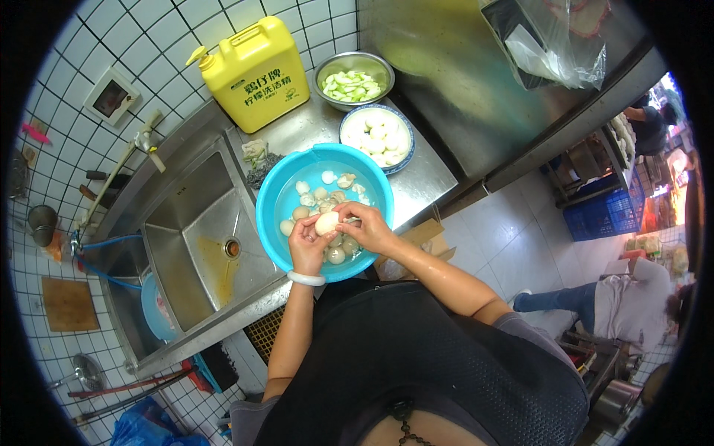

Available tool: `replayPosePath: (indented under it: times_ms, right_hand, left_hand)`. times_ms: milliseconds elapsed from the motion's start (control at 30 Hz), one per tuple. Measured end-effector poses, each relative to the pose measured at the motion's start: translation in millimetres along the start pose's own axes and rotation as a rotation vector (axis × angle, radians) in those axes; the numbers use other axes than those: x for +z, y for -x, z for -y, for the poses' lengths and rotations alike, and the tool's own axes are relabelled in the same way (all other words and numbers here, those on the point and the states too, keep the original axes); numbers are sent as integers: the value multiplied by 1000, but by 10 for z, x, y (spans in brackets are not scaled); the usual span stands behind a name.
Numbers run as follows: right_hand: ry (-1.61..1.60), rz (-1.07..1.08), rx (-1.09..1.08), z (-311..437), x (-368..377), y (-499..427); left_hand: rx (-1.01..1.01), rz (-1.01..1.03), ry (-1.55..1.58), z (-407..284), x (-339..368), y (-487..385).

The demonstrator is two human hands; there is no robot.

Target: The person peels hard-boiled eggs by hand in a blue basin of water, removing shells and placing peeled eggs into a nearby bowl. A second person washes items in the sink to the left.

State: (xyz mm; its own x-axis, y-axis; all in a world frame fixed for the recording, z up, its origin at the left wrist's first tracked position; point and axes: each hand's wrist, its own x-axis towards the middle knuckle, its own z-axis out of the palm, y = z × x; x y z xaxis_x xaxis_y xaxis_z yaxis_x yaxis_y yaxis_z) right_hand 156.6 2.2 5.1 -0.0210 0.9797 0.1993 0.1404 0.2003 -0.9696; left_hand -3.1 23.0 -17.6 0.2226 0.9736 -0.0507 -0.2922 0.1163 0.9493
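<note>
An egg (327, 223) is held between my left hand (307, 245) and my right hand (366, 226), above a blue plastic basin (269, 212). Fingertips of both hands press on it from either side; whether shell still covers part of it I cannot tell. Water fills the basin, with several eggs (336, 255) lying in it and loose pieces of eggshell (329, 177) near the far side. Behind the basin, a blue-rimmed white bowl (411, 139) holds several smooth white peeled eggs (378, 134). A white bangle sits on my left wrist.
A steel bowl (386, 67) of sliced green vegetable and a yellow detergent jug (259, 72) stand at the back. Left lies a steel sink (184, 223) with a tap (146, 139). A steel cabinet (435, 72) borders the right. Two other people (613, 301) are farther right.
</note>
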Motion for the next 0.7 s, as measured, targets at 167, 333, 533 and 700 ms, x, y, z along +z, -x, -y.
replayPosePath:
  times_ms: [167, 333, 533, 700]
  right_hand:
    - [71, 39, -53, -7, -28, -10]
    - [88, 105, -109, -210, -58, -21]
    - [-362, -27, 321, -465, 123, -39]
    - [-270, -69, 252, -397, 163, -12]
  left_hand:
    - [-4, 16, 17, -3, -11, 8]
    - [-60, -16, -15, -11, -16, 27]
    - [-134, -162, 140, 119, 38, 67]
    - [-154, -127, 72, 150, 20, 68]
